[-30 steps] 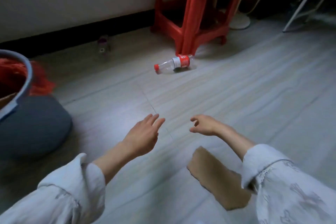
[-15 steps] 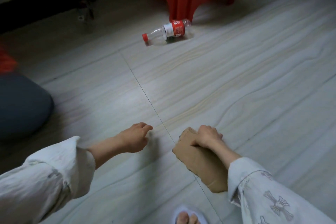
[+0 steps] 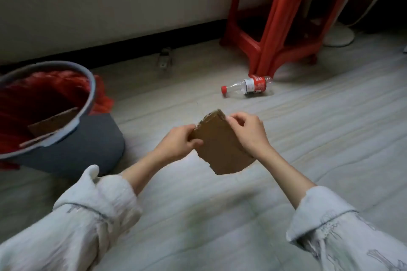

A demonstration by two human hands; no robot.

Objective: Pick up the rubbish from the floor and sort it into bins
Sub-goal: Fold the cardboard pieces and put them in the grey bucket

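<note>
Two hands are gripping one cardboard scrap (image 3: 222, 147) above the floor (image 3: 308, 130), right of the bin (image 3: 72, 138): left hand (image 3: 176, 145) pinching its left edge, right hand (image 3: 247, 133) pinching its upper right edge. Risk: a light pinch on a thin, ragged sheet is inviting a slip or tear during transfer, and a toss may be glancing off the bin's rim or the cardboard already leaning inside. Scrap is appearing brown, flat, roughly rectangular, with torn edges. One bottle (image 3: 246, 87) is lying uncollected by the stool (image 3: 284, 22).
</note>
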